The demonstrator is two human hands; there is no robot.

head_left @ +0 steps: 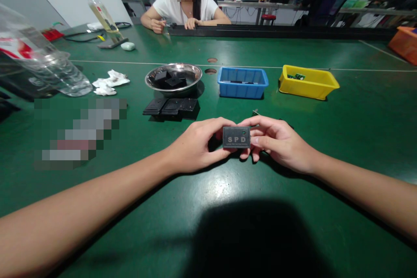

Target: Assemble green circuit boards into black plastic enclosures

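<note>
Between my two hands is a small black plastic box [236, 138] marked "SPD", its lettered face turned toward me and a small hole near its upper right. My left hand [198, 145] is closed on its left side, thumb below and fingers above. The fingers of my right hand [280, 143] grip its right side. Just beyond my right hand a small metal piece [256, 112] lies partly hidden. Past my left hand, several flat black plates [171, 107] lie in front of a steel bowl [153, 84] that holds black boxes [174, 81].
A blue bin [243, 91] with dark parts and a yellow bin [306, 89] with green circuit boards stand beyond my hands. At left are crumpled tissue [110, 81], a plastic bottle [73, 74] and a blurred-out item [84, 132]. Another person [185, 8] sits across the green table.
</note>
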